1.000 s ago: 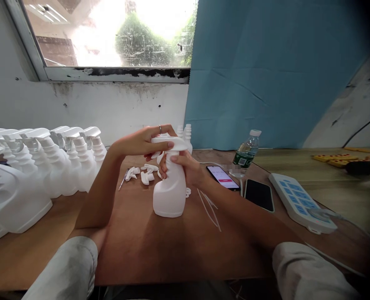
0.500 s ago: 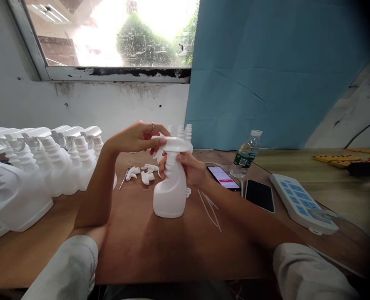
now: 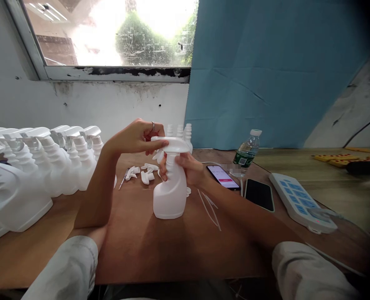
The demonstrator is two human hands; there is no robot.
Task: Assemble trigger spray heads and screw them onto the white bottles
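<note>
On a workbench (image 3: 131, 250), a spray bottle (image 3: 169, 199) stands between a row of sprayer bottles (image 3: 58, 171) at left and two phones (image 3: 259, 195) at right; loose trigger heads (image 3: 147, 178) lie behind it to the left, a water bottle (image 3: 246, 154) behind the phones, a power strip (image 3: 300, 204) farther right.

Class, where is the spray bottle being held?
In the head view, the spray bottle is upright near the centre, its neck in the right hand, right of the loose white parts.
</note>
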